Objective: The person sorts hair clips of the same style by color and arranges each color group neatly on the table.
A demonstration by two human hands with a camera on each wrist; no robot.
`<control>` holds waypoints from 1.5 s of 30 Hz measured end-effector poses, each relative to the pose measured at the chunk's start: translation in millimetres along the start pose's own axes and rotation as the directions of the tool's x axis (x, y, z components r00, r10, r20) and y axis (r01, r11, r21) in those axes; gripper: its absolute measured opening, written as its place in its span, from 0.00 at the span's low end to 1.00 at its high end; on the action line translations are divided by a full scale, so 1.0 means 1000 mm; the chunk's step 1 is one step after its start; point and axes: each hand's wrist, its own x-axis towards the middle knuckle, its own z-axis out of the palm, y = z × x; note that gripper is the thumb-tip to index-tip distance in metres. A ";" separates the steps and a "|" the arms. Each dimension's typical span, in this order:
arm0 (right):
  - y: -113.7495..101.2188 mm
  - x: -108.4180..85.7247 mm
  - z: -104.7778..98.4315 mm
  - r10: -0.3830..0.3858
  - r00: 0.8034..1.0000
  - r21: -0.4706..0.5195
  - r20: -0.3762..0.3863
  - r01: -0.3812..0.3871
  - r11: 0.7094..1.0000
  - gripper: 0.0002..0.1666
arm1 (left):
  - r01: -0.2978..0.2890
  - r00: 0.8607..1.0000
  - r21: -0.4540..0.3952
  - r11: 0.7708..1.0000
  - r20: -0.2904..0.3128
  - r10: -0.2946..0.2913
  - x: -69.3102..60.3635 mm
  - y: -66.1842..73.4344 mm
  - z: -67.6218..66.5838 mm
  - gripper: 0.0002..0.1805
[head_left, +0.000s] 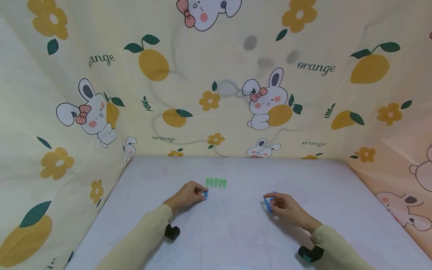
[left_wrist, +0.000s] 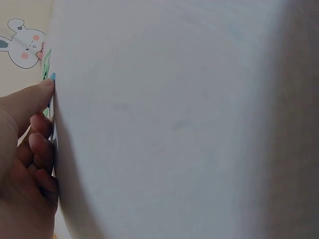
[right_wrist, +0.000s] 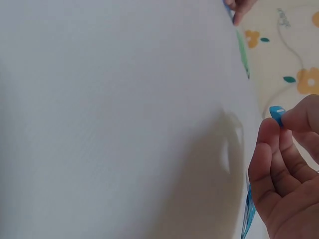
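My left hand (head_left: 189, 193) pinches a small blue hair clip (head_left: 205, 195) between thumb and fingers, low over the white table, just in front of a row of several green hair clips (head_left: 216, 183). In the left wrist view only the tip of this blue clip (left_wrist: 53, 76) shows past the thumb. At the right, my right hand (head_left: 287, 208) holds a blue hair clip (right_wrist: 277, 113) between thumb and fingertip, raised off the table. More blue clips (right_wrist: 249, 211) lie below that hand, partly hidden by it; how many cannot be told.
A white-covered table (head_left: 229, 232) stretches between both hands. Patterned cloth (head_left: 192, 90) with rabbits and oranges hangs behind it and along both sides. Dark wrist cameras (head_left: 172, 232) sit on each sleeve.
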 end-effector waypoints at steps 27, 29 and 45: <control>-0.021 0.040 0.048 0.053 0.997 0.197 0.050 -0.062 0.978 0.27 | 0.010 1.000 0.000 1.000 -0.011 -0.010 -0.004 0.000 0.001 0.18; -0.023 0.046 0.055 0.054 0.997 0.211 0.056 -0.065 0.975 0.27 | 0.004 1.000 0.001 1.000 -0.011 -0.004 -0.004 0.000 0.001 0.18; -0.044 0.084 0.095 0.045 0.996 0.210 0.076 -0.060 0.976 0.26 | -0.025 1.000 0.007 1.000 -0.006 0.025 -0.001 -0.002 -0.002 0.17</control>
